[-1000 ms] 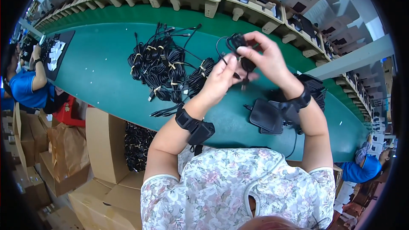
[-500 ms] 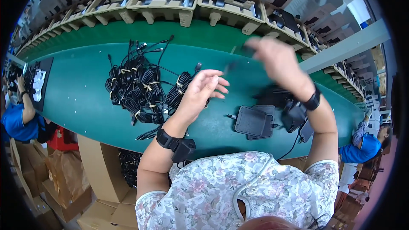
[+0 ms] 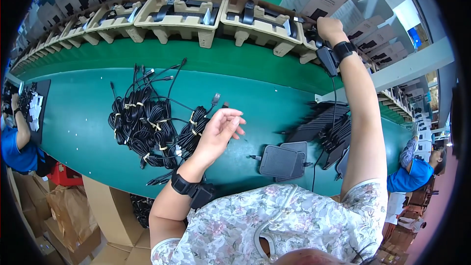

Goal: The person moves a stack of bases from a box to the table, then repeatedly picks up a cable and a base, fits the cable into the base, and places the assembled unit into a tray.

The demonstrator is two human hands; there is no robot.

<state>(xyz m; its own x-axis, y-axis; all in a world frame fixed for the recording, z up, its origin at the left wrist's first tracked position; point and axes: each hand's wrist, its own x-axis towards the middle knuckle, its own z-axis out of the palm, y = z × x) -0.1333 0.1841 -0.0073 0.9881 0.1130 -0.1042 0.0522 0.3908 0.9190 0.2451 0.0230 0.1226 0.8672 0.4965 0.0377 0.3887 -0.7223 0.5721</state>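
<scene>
My left hand (image 3: 218, 135) hovers over the table beside the heap of black cables (image 3: 147, 125). Its fingers are loosely curled and apart, with nothing visible between them. Rubber bands tie the cables into bundles, and a metal plug (image 3: 216, 99) sticks up just beyond that hand. At the far right, my right hand (image 3: 330, 29) reaches to a beige moulded tray (image 3: 308, 55) on the raised ledge. Its fingers look closed; what they hold is hidden. Next to them a small silver-tipped plug (image 3: 299, 19) shows at the tray's edge.
Flat black square pads (image 3: 282, 162) lie in front of me, with a fanned row of dark flat pieces (image 3: 314, 125) behind them. Several beige trays (image 3: 179, 24) line the ledge. A grey post (image 3: 407, 66) slants at the right. Co-workers sit at both ends; cardboard boxes (image 3: 110, 206) stand lower left.
My right hand has swung up and away from above the table to the tray on the ledge. My left hand has shifted slightly down and left, and the whole view has shifted a little.
</scene>
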